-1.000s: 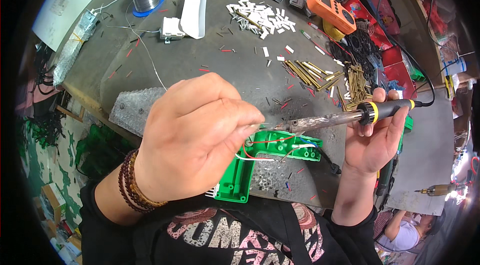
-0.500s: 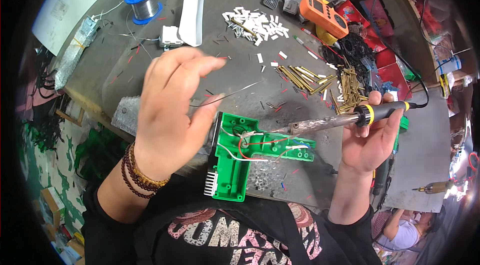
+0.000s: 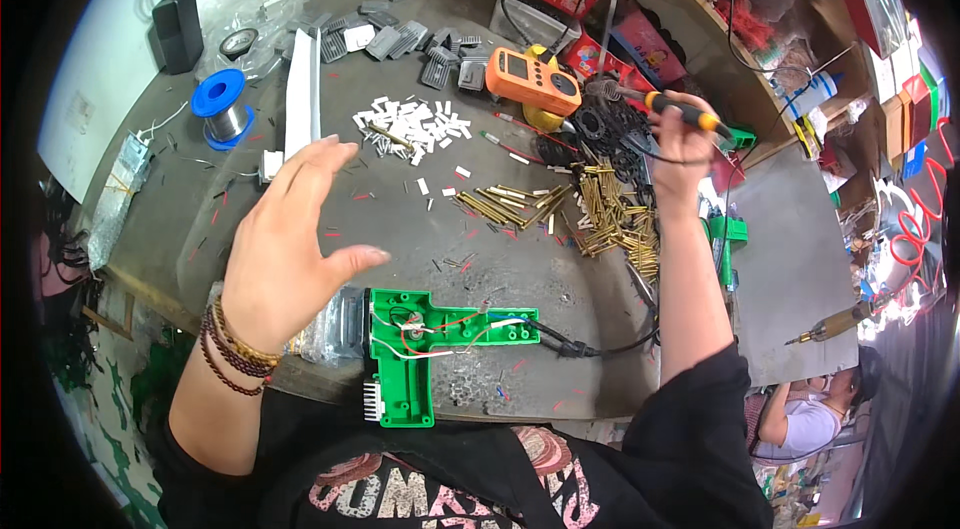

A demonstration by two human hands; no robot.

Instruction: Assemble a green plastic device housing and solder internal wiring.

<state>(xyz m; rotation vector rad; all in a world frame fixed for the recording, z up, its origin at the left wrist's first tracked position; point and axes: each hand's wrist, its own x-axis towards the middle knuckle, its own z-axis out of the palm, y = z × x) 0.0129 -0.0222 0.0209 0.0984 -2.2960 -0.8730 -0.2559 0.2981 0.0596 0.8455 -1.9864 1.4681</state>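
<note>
My right hand [image 3: 682,161] grips the black-and-yellow handle of a soldering iron [image 3: 672,109] at the back right. Its front end reaches a wire-coil holder [image 3: 604,89] beside the multimeter. My left hand [image 3: 285,244] hovers with thumb and fingers apart, and no wire shows in it. Below it lies a green plastic housing half [image 3: 402,391], open side up. Red and white wires [image 3: 425,353] run inside around a small round part, and a black cable [image 3: 610,349] leads off from its narrow arm.
A solder spool [image 3: 218,95] stands left of a folded white sheet [image 3: 300,94]. White sleeves [image 3: 420,129], brass tubes [image 3: 615,214] and grey plastic pieces [image 3: 405,39] lie in heaps. An orange multimeter [image 3: 535,79] sits behind. Another person [image 3: 808,417] is at lower right.
My right hand has carried the soldering iron from the green housing up to the holder. My left hand has opened, and the solder wire no longer shows in it. The view has shifted.
</note>
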